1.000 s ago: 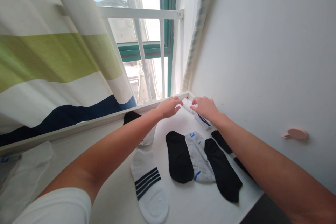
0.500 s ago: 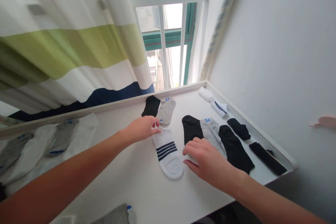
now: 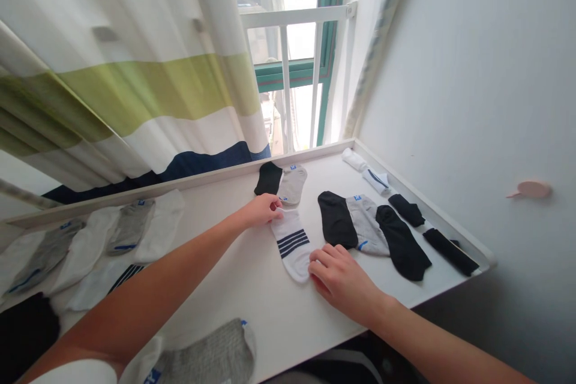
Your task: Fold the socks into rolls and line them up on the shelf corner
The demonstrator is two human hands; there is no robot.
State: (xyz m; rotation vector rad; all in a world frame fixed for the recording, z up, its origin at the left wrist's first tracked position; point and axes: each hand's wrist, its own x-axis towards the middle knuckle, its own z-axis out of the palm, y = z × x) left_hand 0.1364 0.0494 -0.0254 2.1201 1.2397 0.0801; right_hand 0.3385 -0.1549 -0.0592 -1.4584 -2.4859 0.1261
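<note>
A white sock point(image 3: 290, 231) with dark stripes lies flat on the white tabletop point(image 3: 216, 288). My left hand point(image 3: 261, 210) pinches its cuff end between thumb and fingers. At the toe end, my right hand point(image 3: 337, 273) has its fingers curled on the sock's edge; the thumb is partly hidden. Just beyond my left hand lie a black sock point(image 3: 269, 178) and a light grey sock point(image 3: 294, 183). Right of the striped sock, a black sock point(image 3: 335, 219), a grey sock point(image 3: 366, 225) and another black sock point(image 3: 400, 243) lie side by side.
Folded socks, white point(image 3: 354, 159) and black point(image 3: 450, 250), line the raised right edge. Several white and grey socks point(image 3: 130, 225) lie at left. A grey sock point(image 3: 207, 351) is near the front edge. A striped curtain point(image 3: 157, 90) and white railing point(image 3: 297, 17) stand behind.
My right hand has come down from above the grey sock to the striped sock's toe. My left hand has closed on the cuff. The view has shifted, showing more socks at left.
</note>
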